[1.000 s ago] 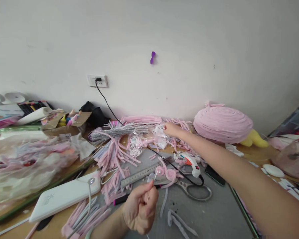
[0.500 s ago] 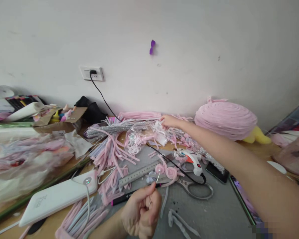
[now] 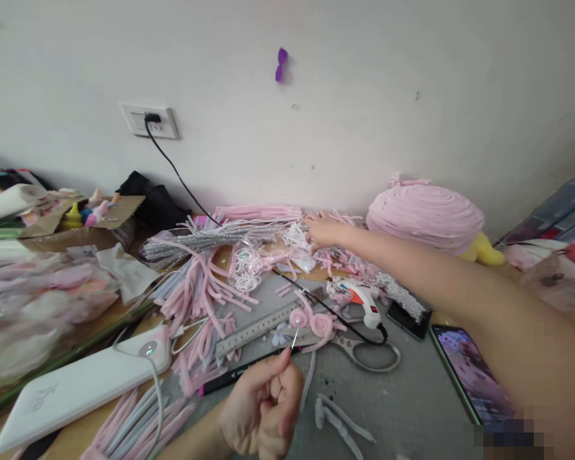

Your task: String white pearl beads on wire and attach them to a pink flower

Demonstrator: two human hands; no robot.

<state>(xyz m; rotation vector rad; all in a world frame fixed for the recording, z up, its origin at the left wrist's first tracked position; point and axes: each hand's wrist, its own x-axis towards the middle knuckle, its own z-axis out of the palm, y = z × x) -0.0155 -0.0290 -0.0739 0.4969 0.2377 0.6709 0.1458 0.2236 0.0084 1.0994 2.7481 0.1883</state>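
Observation:
My left hand point(image 3: 263, 406) is curled near the bottom edge, pinching a thin wire stem point(image 3: 294, 333) that ends in a small pearl-like bead. My right hand point(image 3: 322, 231) reaches far across the table, its fingers bent down into small clear plastic packets point(image 3: 303, 246) among pink pipe cleaners point(image 3: 206, 287). Whether it grips one of the packets is hidden by the fingers. Below the right arm lie a white glue gun point(image 3: 364, 305), grey scissors point(image 3: 364, 353) and a metal ruler point(image 3: 259, 328).
A white power bank point(image 3: 76, 383) with a cable lies at the left. A phone point(image 3: 469, 370) with a lit screen lies at the right, a dark phone point(image 3: 407, 318) beside it. A pink coiled bundle point(image 3: 424, 217) stands by the wall. A cardboard box point(image 3: 86, 227) sits at the back left.
The view has shifted down and to the right, bringing the lit phone into sight. My right hand has edged a little left over the packets. My left hand keeps pinching the stem.

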